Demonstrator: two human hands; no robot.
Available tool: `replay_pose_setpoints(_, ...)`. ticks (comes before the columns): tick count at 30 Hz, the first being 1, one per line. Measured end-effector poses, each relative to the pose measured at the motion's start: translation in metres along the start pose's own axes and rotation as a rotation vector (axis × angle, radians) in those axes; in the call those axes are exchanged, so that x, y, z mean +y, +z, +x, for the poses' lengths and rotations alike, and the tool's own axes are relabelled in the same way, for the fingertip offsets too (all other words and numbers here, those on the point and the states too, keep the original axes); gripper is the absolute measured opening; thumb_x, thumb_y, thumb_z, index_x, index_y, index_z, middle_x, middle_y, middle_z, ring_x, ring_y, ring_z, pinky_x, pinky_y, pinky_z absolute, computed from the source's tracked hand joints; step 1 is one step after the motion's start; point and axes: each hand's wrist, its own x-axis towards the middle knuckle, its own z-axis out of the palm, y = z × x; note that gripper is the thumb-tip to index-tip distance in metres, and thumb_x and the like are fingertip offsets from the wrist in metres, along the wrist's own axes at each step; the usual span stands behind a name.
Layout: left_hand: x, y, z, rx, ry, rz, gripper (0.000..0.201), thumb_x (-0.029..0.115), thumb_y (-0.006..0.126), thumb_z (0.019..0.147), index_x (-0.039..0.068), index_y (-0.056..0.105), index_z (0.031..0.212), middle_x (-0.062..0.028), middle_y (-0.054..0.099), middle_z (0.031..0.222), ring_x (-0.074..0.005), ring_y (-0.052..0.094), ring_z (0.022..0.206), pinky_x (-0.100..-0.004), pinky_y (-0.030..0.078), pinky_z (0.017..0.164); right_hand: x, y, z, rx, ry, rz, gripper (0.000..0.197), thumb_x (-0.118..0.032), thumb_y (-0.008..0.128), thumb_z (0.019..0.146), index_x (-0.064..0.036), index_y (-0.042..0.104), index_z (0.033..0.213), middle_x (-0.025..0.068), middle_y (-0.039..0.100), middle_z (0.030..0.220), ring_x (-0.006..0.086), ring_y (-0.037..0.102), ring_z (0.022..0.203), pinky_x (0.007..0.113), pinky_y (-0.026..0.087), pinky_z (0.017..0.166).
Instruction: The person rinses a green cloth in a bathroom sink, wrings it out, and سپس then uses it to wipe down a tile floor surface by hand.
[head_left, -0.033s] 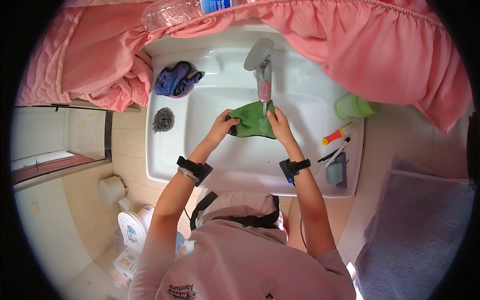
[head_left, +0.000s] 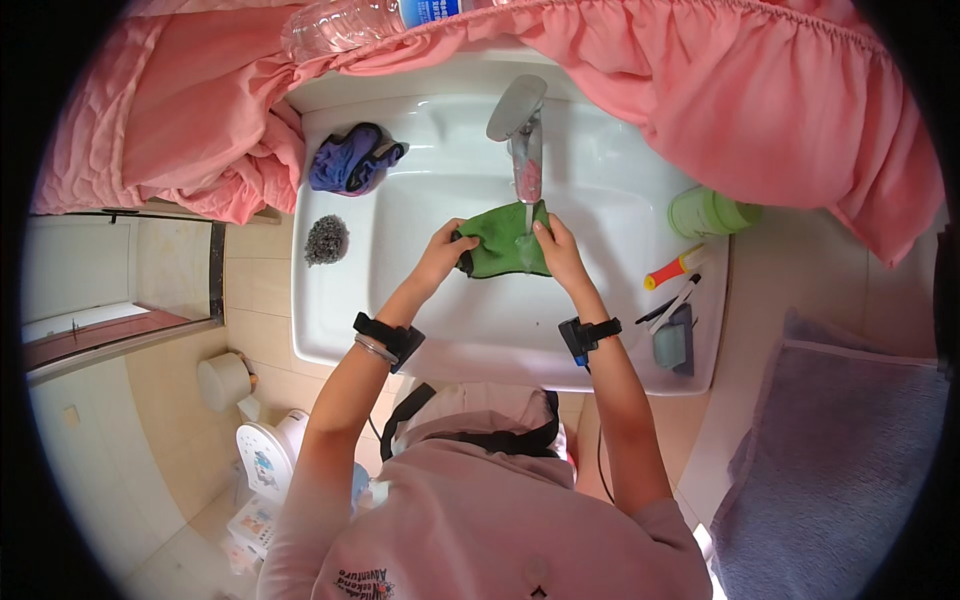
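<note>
A green cloth with dark edging (head_left: 497, 243) is stretched between my two hands over the white sink (head_left: 420, 330). My left hand (head_left: 443, 250) pinches its left end, thumb on top, where a black part of it shows. At the right end, my right hand (head_left: 558, 248) grips the cloth near its upper corner. Water falls from the metal faucet (head_left: 527, 165) onto the cloth, close to my right fingers. Both wrists wear black straps with small boxes.
On the sink's left ledge lie a purple-blue cloth (head_left: 350, 160) and a grey scrubber (head_left: 326, 240). A green container (head_left: 710, 213), a red-and-yellow handle (head_left: 672, 268) and a pale blue item (head_left: 672, 346) rest at the right. Pink curtain (head_left: 680, 90) hangs along the far edge.
</note>
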Motion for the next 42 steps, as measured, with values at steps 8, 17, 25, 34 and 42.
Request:
replay_pose_setpoints(8, 0.003, 0.006, 0.009, 0.034, 0.082, 0.295, 0.025, 0.022, 0.066, 0.082, 0.0, 0.062, 0.091, -0.0027, 0.061, 0.073, -0.0093, 0.056, 0.069, -0.0237, 0.045, 0.064, 0.001, -0.001, 0.002, 0.018, 0.004, -0.017, 0.021, -0.02, 0.049, 0.094, 0.0005, 0.051, 0.094, 0.0041, 0.047, 0.069, 0.0117, 0.042, 0.066, 0.027, 0.04, 0.063)
replay_pose_setpoints(17, 0.002, 0.011, 0.002, 0.064, 0.086, 0.327, 0.022, 0.02, 0.063, 0.081, 0.0, 0.059, 0.086, -0.0054, 0.058, 0.065, -0.0111, 0.055, 0.059, -0.026, 0.044, 0.054, -0.01, -0.003, -0.009, 0.027, 0.04, -0.038, 0.021, -0.02, 0.049, 0.094, 0.0004, 0.049, 0.091, 0.005, 0.045, 0.067, 0.0126, 0.04, 0.065, 0.028, 0.039, 0.062)
replay_pose_setpoints(25, 0.011, 0.011, -0.002, -0.013, 0.042, 0.221, 0.032, 0.024, 0.066, 0.081, -0.002, 0.06, 0.099, -0.0062, 0.062, 0.077, -0.0109, 0.058, 0.068, -0.0246, 0.047, 0.062, -0.016, -0.003, -0.007, -0.056, 0.041, -0.036, 0.02, -0.02, 0.048, 0.094, 0.0001, 0.049, 0.091, 0.0052, 0.047, 0.071, 0.0121, 0.041, 0.068, 0.027, 0.039, 0.065)
replay_pose_setpoints(34, 0.009, 0.024, -0.001, -0.081, 0.006, 0.239, 0.037, 0.027, 0.07, 0.078, -0.001, 0.053, 0.095, -0.0065, 0.061, 0.074, -0.0103, 0.056, 0.065, -0.0247, 0.046, 0.058, -0.024, 0.008, -0.008, -0.133, -0.017, -0.044, 0.025, -0.022, 0.051, 0.092, 0.0021, 0.054, 0.099, 0.0069, 0.053, 0.078, 0.0129, 0.048, 0.074, 0.029, 0.042, 0.07)
replay_pose_setpoints(42, 0.019, 0.028, -0.02, -0.042, 0.134, 0.091, 0.026, 0.016, 0.065, 0.082, 0.006, 0.041, 0.082, -0.0032, 0.056, 0.065, -0.0078, 0.052, 0.058, -0.0236, 0.042, 0.05, 0.01, 0.012, -0.022, 0.016, 0.186, 0.226, 0.05, -0.043, 0.041, 0.095, 0.0017, 0.053, 0.114, 0.0066, 0.056, 0.108, 0.0157, 0.05, 0.092, 0.028, 0.039, 0.086)
